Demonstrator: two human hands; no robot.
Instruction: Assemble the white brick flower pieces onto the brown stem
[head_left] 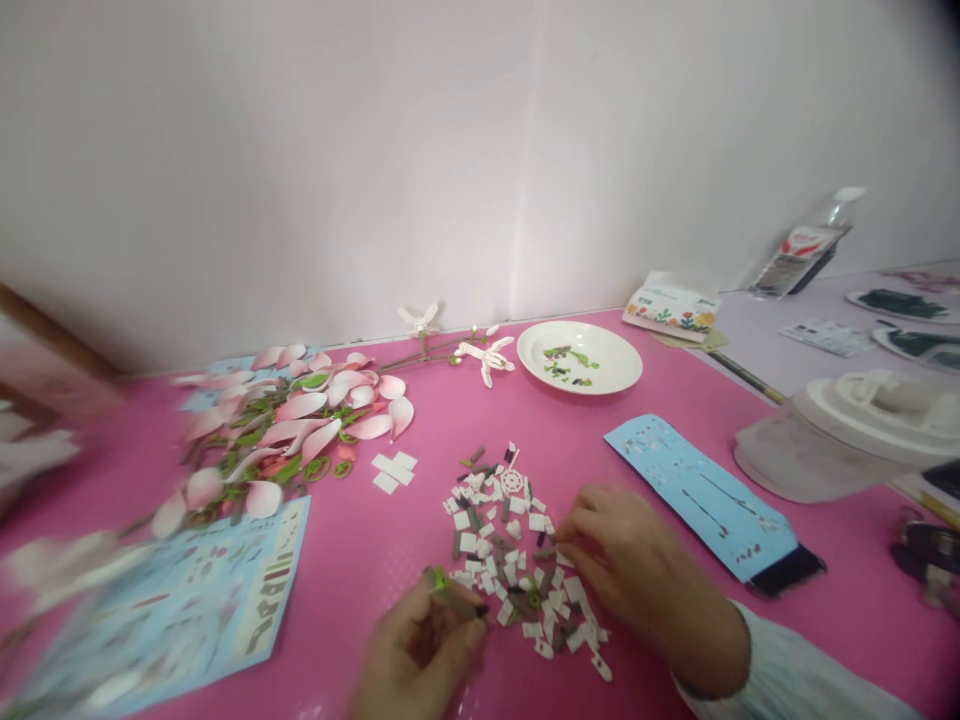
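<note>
My left hand (pixel 420 650), at the near edge of the pile, pinches a grey-brown building-brick stem (pixel 454 598) with a bright green piece at one end and a black tip at the other. Between the hands lies a loose pile of small building bricks (pixel 491 570), mostly white, mixed with grey-brown, black and green ones. My right hand (pixel 619 560) reaches into the pile's right side. Its thumb and fingers are closed together at the bricks; whatever is between the fingertips is too small to make out.
Pink-white petals (pixel 300 405) and green parts heap at left, above a blue instruction sheet (pixel 247 590). White tiles (pixel 394 470), a built flower branch (pixel 420 355) and a white plate (pixel 626 375) stand behind. To the right are a blue leaflet (pixel 697 490), a lidded tub (pixel 795 450) and a bottle (pixel 806 245).
</note>
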